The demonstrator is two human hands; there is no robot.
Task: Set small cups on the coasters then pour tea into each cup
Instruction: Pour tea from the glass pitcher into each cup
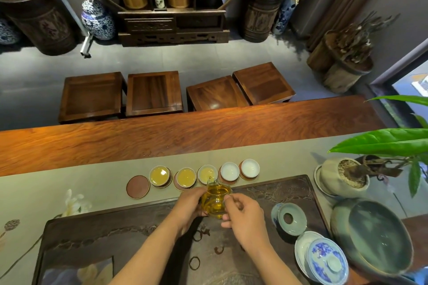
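Several small cups stand in a row on round reddish coasters on the grey runner. The two left cups [159, 175] [186, 177] hold amber tea. The middle cup [206, 173] has tea streaming into it from a glass pitcher [215, 201] of amber tea, tilted forward. The two right cups [229, 171] [250, 168] are white inside with no tea. One bare coaster [138, 186] lies at the row's left end. My right hand [245, 217] grips the pitcher's handle side. My left hand [188, 206] cups its left wall.
A dark carved tea tray [289, 190] lies under my hands. To the right sit a celadon lid [292, 218], a blue-and-white lidded gaiwan [326, 261], a large green bowl [379, 238] and a potted plant [342, 176]. Wooden stools [154, 92] stand beyond the table.
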